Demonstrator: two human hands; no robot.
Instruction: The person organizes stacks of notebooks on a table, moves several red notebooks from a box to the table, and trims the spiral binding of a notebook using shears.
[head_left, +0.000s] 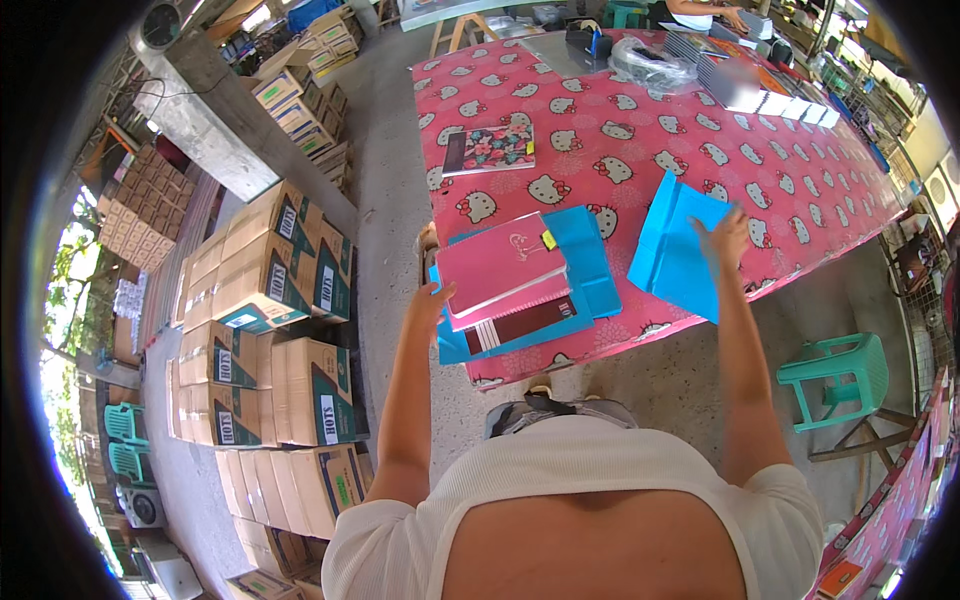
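Note:
At the near left corner of the table lies a stack of pink notebooks (500,262) with a yellow tag on the top one. My left hand (433,300) is closed at the left edge of this stack. Beneath it are a notebook with a dark maroon and blue cover (530,322) and a bright blue sheet (590,255). To the right, a second blue sheet (675,245), creased and folded, hangs partly over the table's near edge. My right hand (727,240) is at its right edge, its fingers smeared by motion, so their grip is unclear.
A pink patterned cloth covers the table (640,135). On it are a floral notebook (490,150), clear plastic wrap (650,68) and stacked books (740,80). Cardboard boxes (270,250) stand left; a green stool (845,375) stands right. Another person's hand (735,18) shows at the far end.

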